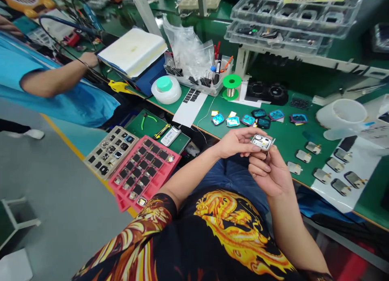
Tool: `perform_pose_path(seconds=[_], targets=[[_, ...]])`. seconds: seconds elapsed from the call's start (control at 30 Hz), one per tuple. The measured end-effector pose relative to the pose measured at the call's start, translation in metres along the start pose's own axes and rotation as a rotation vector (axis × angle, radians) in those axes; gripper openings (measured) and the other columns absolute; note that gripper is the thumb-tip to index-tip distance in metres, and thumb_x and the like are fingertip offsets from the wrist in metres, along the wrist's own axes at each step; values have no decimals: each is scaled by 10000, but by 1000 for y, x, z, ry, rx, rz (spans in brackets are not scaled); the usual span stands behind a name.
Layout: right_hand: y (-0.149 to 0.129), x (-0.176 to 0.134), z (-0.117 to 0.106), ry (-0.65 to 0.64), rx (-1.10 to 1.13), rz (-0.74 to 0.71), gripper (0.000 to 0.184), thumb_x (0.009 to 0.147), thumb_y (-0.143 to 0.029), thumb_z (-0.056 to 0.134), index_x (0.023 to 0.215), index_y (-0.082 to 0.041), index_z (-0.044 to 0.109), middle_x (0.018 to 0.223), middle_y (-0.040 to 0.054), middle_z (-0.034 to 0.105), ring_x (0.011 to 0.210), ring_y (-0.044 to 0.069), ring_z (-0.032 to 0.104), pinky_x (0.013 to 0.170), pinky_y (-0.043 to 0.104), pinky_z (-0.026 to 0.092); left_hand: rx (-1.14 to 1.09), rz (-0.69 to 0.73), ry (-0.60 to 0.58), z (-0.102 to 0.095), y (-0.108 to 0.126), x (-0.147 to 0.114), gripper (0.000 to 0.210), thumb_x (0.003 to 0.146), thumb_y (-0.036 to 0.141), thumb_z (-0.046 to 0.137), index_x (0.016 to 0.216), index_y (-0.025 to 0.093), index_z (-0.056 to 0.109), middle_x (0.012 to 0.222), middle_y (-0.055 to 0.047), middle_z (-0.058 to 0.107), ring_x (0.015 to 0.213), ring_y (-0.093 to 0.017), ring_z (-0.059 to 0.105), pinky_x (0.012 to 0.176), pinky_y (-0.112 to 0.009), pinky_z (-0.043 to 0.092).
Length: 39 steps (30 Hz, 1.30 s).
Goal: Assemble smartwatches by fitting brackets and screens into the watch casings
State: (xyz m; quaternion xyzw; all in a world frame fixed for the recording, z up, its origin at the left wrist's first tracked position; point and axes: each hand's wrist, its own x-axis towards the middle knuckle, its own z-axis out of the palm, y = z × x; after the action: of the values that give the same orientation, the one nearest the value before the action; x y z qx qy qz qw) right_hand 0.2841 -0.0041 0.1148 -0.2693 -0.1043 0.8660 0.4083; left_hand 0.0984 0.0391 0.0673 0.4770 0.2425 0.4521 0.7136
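Just over the bench's front edge, a small rounded silver watch case (261,142) is held with its inside facing up, showing pale parts and small dark details. My left hand (238,142) grips it from the left, thumb along the near rim and fingers behind. From the right and below, my right hand (269,169) pinches the case near its right end, its other fingers curled. Beyond the hands lie several blue-filmed watch parts (248,120). To the right, several metallic watch screens with flex tabs (322,175) rest partly on white paper.
A pink foam tray (121,205) of dark parts and a beige tray (91,153) sit at left. A solder spool (231,86), a white dispenser bottle (166,90) and a white cup (342,117) stand on the bench (209,131). A co-worker's arm (57,76) reaches in at left.
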Motion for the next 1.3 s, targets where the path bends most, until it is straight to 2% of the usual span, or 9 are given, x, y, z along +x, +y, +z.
perform_pose_path(seconds=[0.1,0.3,0.47,0.57,0.67,0.77,0.93,1.1,1.3], targets=[[1,-2,-4,-38,61,57,487,851,-360,1056,1127,-195,689,735,-127,485,482,-3,259,420,82,323,-5,-1,-16,-2,0,0,665,846,429,1033,1427,238,772,1233,-105,802,693,-71,623,563,-219,498],[6,-3,-9,-87,57,81,485,863,-403,1043,1108,-210,672,723,-132,447,494,9,215,434,90,317,-20,-9,-43,-2,2,0,624,815,400,1052,1368,230,820,1163,-92,810,729,-84,632,526,-192,437],[7,0,-10,-93,59,91,524,827,-413,1072,1092,-195,676,712,-137,436,499,5,184,426,89,296,-25,-24,-17,-3,2,-2,645,780,410,1070,1349,218,835,1198,-124,829,745,-95,661,541,-183,451],[8,0,-12,-81,47,89,512,833,-434,1066,1087,-210,683,706,-132,456,500,10,190,427,94,309,-19,-45,-5,-4,0,-3,655,774,415,1072,1352,213,836,1219,-134,838,746,-100,677,558,-187,481],[7,-1,-14,-67,15,81,500,831,-440,1066,1078,-211,695,734,-108,540,503,5,190,421,91,292,-24,-50,-3,-5,-1,-3,655,769,408,1076,1346,206,841,1212,-139,847,758,-116,709,578,-197,521],[5,-3,-14,-38,-30,26,463,851,-419,1051,1081,-216,704,788,-79,624,506,-1,192,423,85,272,-13,-38,-2,-4,0,-2,647,775,398,1075,1348,205,844,1212,-149,852,815,-150,764,598,-205,557],[6,-3,-8,43,-94,-82,510,813,-446,1069,1079,-201,709,786,-76,639,490,-15,208,423,97,234,6,15,10,2,5,-2,595,782,342,1073,1324,221,857,1240,-141,865,869,-172,813,616,-203,589],[12,-4,-6,145,-187,-164,546,756,-502,1083,959,-177,694,739,-52,681,468,-5,246,412,140,183,64,112,72,9,5,-6,517,786,283,1068,1272,254,893,1306,-124,875,1059,-203,846,922,-300,692],[13,-8,-11,222,-298,-293,591,758,-601,1051,884,-177,659,757,-24,731,460,-4,285,443,170,179,125,139,104,12,0,-7,509,786,235,1057,1267,291,901,1362,-105,866,1126,-212,849,978,-335,710]])
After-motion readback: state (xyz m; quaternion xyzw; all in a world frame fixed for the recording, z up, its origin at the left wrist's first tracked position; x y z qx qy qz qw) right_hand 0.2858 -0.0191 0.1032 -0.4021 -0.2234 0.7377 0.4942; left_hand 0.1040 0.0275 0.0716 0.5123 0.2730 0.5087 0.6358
